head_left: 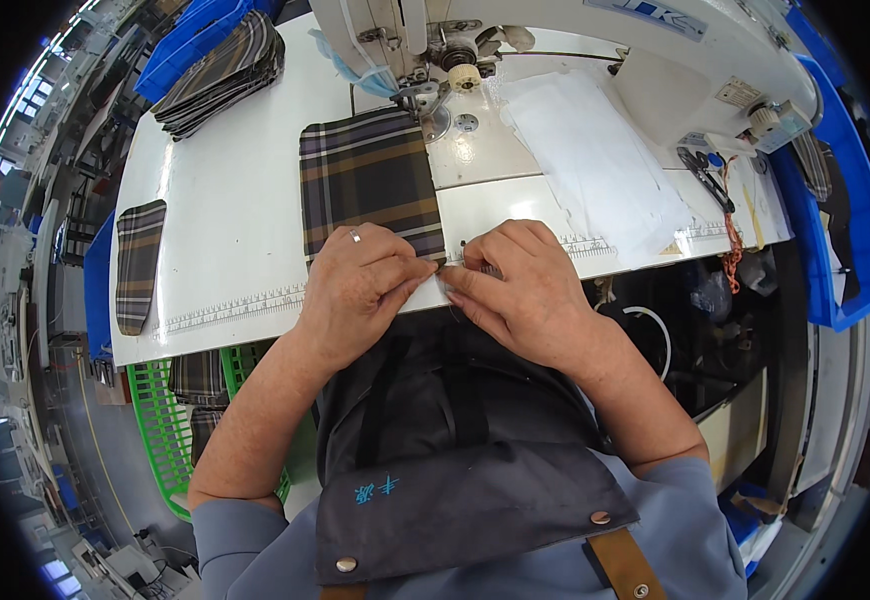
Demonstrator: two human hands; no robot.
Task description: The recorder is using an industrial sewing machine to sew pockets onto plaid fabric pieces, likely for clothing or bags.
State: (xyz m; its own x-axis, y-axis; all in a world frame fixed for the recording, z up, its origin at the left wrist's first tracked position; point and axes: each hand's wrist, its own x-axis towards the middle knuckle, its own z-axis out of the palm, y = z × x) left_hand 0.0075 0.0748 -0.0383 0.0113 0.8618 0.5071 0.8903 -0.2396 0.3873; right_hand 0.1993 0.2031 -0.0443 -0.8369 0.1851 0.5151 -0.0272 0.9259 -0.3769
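A plaid fabric piece (370, 180) in black, brown and white lies flat on the white sewing table (220, 230), its far edge close to the needle area of the sewing machine (435, 95). At its near right corner, by the table's front edge, my two hands meet. My left hand (360, 290) has thumb and forefinger pinched on that corner. From the other side my right hand (530, 290) pinches the same corner, fingers curled. The fingertips cover the corner, so any thread or small tool there is hidden.
A stack of plaid pieces (225, 75) stands at the back left, a single plaid piece (141, 265) at the left edge. White sheets (590, 150) lie to the right, near black scissors (703, 172). Blue bins (860, 290) flank the table; a green basket (163, 430) sits below left.
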